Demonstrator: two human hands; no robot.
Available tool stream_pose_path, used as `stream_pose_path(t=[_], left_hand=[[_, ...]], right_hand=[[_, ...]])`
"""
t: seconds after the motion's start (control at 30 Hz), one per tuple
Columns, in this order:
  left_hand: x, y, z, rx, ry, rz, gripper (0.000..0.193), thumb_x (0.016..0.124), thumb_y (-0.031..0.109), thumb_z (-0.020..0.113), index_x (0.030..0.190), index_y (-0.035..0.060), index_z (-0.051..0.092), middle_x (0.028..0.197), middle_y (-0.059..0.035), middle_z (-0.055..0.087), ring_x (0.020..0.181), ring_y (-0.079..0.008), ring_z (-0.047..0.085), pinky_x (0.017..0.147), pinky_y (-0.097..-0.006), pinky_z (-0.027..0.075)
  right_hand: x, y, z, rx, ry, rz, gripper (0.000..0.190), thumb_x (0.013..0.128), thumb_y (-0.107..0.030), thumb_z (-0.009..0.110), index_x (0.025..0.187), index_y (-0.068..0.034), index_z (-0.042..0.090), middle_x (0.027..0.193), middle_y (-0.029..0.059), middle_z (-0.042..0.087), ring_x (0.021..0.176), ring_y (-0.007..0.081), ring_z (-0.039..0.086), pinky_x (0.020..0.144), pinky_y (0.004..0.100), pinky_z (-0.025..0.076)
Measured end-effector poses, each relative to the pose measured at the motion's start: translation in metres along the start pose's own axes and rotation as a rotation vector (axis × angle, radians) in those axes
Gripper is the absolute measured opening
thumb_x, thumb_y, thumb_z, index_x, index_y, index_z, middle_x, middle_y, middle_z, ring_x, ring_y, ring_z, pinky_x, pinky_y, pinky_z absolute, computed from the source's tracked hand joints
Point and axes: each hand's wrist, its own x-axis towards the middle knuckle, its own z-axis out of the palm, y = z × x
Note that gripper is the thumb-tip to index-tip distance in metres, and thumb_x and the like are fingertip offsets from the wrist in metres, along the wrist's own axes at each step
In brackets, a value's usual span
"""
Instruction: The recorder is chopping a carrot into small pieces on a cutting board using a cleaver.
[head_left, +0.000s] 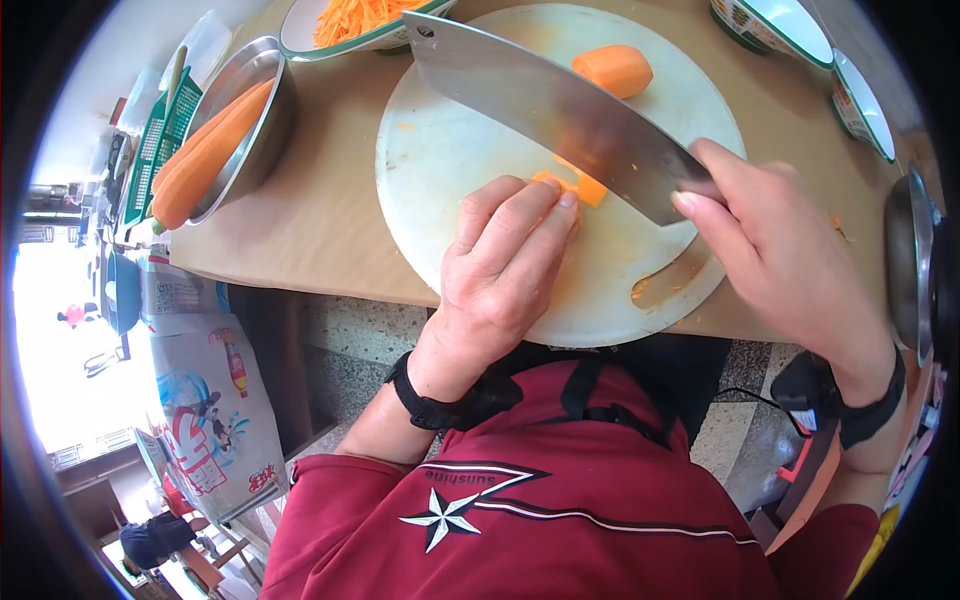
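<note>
My right hand (787, 240) grips a broad steel cleaver (525, 97) at its handle end, thumb and forefinger pinching the base of the blade. The blade slants over a round white cutting board (427, 180), its hole-marked corner towards the upper left. With bent fingers, my left hand (506, 255) presses cut carrot pieces (594, 191) against the board. Part of the carrot lies hidden under those fingers and behind the blade. Farther back on the board rests a thick peeled carrot chunk (619, 71).
A bowl (298, 26) of shredded carrot stands beyond the board. To the left, a metal basin (225, 79) holds whole carrots (214, 154). Two patterned bowls (787, 26) and a metal pan (907, 262) line the right side. Another person (157, 540) is at lower left.
</note>
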Motion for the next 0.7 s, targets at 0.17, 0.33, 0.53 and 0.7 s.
stream_pose_path(t=[0.17, 0.33, 0.53, 0.7], left_hand=[[0.001, 0.000, 0.000, -0.001, 0.000, -0.003, 0.034, 0.067, -0.007, 0.077, 0.099, 0.0010, 0.069, 0.103, -0.0098, 0.064, 0.090, -0.0269, 0.061, 0.074, -0.0345, 0.052], [0.002, 0.000, 0.001, 0.008, -0.014, -0.003, 0.034, 0.068, -0.007, 0.077, 0.100, 0.0009, 0.068, 0.104, -0.0102, 0.064, 0.091, -0.0275, 0.061, 0.075, -0.0348, 0.052], [0.002, 0.002, 0.001, 0.017, -0.018, -0.018, 0.034, 0.068, -0.007, 0.076, 0.100, 0.0011, 0.068, 0.104, -0.0102, 0.064, 0.093, -0.0277, 0.061, 0.076, -0.0348, 0.052], [0.003, 0.003, -0.002, 0.017, -0.034, -0.023, 0.035, 0.068, -0.007, 0.076, 0.101, 0.0013, 0.069, 0.104, -0.0100, 0.064, 0.093, -0.0277, 0.061, 0.076, -0.0346, 0.052]], right_hand=[[-0.012, -0.008, -0.005, 0.083, -0.054, 0.086, 0.016, 0.094, -0.010, 0.054, 0.089, 0.003, 0.046, 0.065, 0.0215, 0.049, 0.059, 0.0386, 0.050, 0.055, 0.0407, 0.037], [-0.014, -0.004, 0.000, 0.103, -0.053, 0.066, 0.013, 0.094, -0.009, 0.054, 0.091, 0.003, 0.048, 0.066, 0.0216, 0.051, 0.059, 0.0390, 0.051, 0.054, 0.0408, 0.038], [-0.010, -0.011, -0.002, 0.037, -0.109, 0.062, 0.011, 0.094, -0.009, 0.053, 0.097, 0.001, 0.049, 0.067, 0.0206, 0.052, 0.062, 0.0397, 0.053, 0.058, 0.0444, 0.038], [-0.010, -0.014, -0.002, -0.020, -0.109, 0.040, 0.012, 0.095, -0.011, 0.053, 0.099, 0.000, 0.050, 0.069, 0.0199, 0.052, 0.068, 0.0397, 0.051, 0.063, 0.0467, 0.037]])
